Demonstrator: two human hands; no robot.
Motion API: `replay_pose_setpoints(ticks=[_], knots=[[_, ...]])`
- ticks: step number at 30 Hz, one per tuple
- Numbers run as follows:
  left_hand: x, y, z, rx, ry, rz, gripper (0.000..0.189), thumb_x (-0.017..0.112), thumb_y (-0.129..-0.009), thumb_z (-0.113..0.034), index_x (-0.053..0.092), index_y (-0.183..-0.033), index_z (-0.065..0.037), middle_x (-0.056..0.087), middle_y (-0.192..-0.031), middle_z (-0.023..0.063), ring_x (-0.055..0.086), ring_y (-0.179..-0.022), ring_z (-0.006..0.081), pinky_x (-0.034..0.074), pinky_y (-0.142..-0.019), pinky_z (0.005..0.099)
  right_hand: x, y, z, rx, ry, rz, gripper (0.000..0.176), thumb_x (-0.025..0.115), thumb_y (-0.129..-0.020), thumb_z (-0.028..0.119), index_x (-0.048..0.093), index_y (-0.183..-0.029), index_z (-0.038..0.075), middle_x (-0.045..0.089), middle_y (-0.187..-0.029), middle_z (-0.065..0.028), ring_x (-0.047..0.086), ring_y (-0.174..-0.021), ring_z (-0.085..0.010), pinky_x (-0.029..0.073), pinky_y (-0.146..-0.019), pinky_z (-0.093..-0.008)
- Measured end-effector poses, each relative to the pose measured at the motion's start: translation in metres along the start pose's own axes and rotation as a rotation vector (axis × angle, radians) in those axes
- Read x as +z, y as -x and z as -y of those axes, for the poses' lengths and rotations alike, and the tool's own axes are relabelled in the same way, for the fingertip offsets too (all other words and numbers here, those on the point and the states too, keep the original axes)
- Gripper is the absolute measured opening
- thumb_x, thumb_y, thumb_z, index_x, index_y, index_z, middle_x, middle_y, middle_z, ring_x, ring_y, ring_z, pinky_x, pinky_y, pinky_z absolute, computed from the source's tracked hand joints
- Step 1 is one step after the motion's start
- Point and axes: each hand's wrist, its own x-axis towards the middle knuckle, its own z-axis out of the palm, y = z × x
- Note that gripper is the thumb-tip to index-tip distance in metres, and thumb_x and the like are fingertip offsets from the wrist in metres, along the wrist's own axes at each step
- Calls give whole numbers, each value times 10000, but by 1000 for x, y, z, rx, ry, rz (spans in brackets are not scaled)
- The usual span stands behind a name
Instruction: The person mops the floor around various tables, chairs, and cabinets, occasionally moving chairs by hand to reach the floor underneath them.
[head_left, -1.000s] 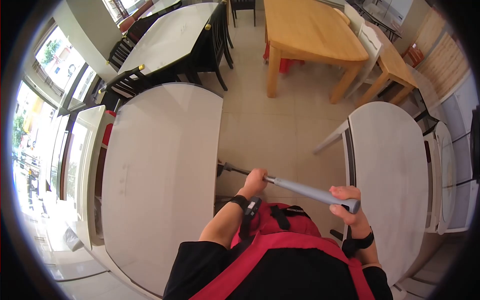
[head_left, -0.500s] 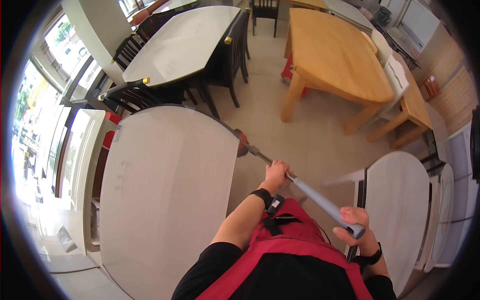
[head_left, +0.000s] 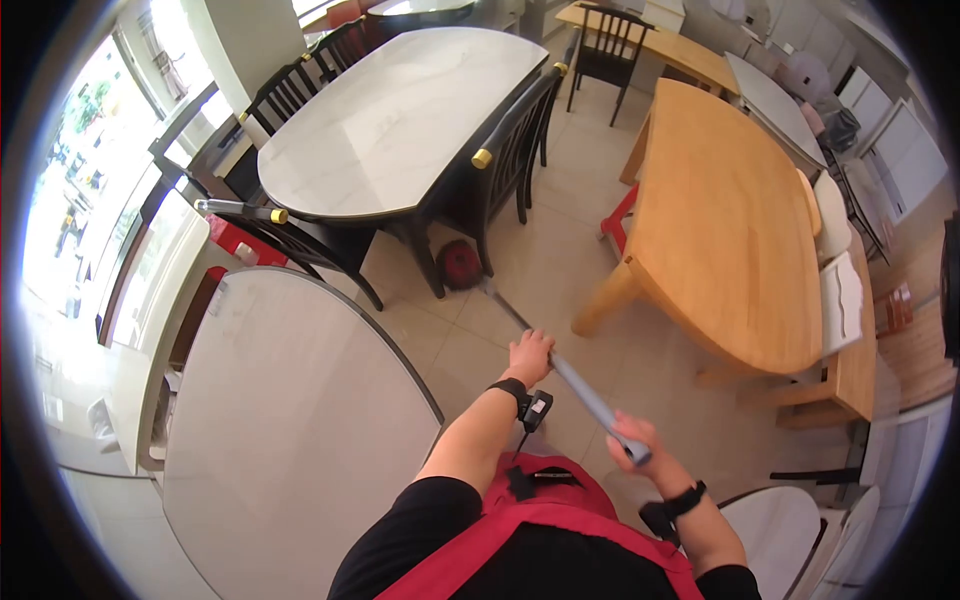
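Note:
A broom with a grey handle point(head_left: 588, 392) and a round, dark red head point(head_left: 460, 266) slants across the walkway. Its head rests on the floor beside the legs of a black chair point(head_left: 512, 150) and the black-legged marble-top table point(head_left: 400, 120). Around the middle of the handle, my left hand point(head_left: 531, 356) is closed. My right hand point(head_left: 636, 438) grips the handle near its end, closest to my body.
A pale rounded table point(head_left: 290, 400) stands close on my left. To the right is a wooden table point(head_left: 730, 230) with thick legs, and a red object point(head_left: 618, 218) sits under it. Another white tabletop point(head_left: 770, 530) is at lower right. Tiled floor point(head_left: 480, 350) runs between them.
The broom head has gone forward from beside the near pale table to the black chair's legs. Both hands moved with the handle, and my view has shifted toward the walkway.

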Motion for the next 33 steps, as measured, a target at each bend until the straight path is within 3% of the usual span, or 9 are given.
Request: replay_pose_setpoints(ticks=[6,9,13,17,19,21,26,30,33], knots=[[-34,-35,21,-126,51,-115,511,708,-703,-181,492,-1166,-191,406,-1314,33,391,-1234,254,380,-900,519,70,-73,-74,-13,-54,-46,322,726,-694,49,584,-982,55,628,-903,-174,628,-890,-353,493,-815,-397],[-35,-45,44,36,54,-142,504,710,-688,-167,496,-1143,-201,424,-1294,28,378,-1244,246,373,-881,536,59,-78,-54,84,-172,-6,340,745,-683,75,585,-983,58,629,-898,-178,630,-871,-355,488,-821,-408],[-43,-63,46,340,109,-240,310,702,-637,-133,584,-924,-146,574,-992,67,516,-1028,275,424,-754,468,-30,-102,6,79,36,193,371,790,-632,158,595,-933,65,620,-796,-177,638,-794,-348,493,-781,-427],[-53,-57,-11,562,301,-248,165,684,-641,-190,570,-666,-74,558,-664,120,553,-696,347,450,-633,429,-123,-144,49,7,-59,252,389,743,-620,112,572,-967,76,605,-890,-170,630,-758,-313,512,-714,-383],[-67,-40,-42,635,318,-133,214,678,-659,-246,551,-673,-74,562,-687,126,559,-703,348,449,-604,442,-146,-144,81,218,-10,-61,392,738,-625,297,511,-857,77,540,-843,-120,557,-812,-286,475,-746,-410],[-71,-24,-66,660,460,-59,212,675,-677,-242,542,-678,-77,564,-693,129,558,-697,354,441,-599,447,-155,-165,86,210,-233,-284,388,724,-629,306,483,-836,84,477,-816,-76,504,-746,-239,451,-702,-378],[-83,-5,-68,516,506,89,171,650,-700,-236,569,-701,-86,591,-687,140,571,-704,373,441,-607,468,-198,-151,41,307,-419,-252,394,718,-597,240,497,-892,102,488,-886,-73,522,-846,-231,450,-780,-378],[-62,-26,-2,459,259,-37,89,627,-670,-176,569,-685,-109,594,-688,97,589,-722,313,430,-669,425,-147,-145,25,512,-389,-150,449,705,-611,181,490,-994,89,513,-941,-78,537,-914,-236,445,-851,-383],[-70,-43,63,257,105,-164,72,629,-646,-156,585,-702,-142,578,-728,36,563,-819,242,388,-753,407,-85,-154,-12,202,-238,156,461,664,-630,94,468,-1045,63,539,-918,-92,548,-869,-234,452,-813,-361]])
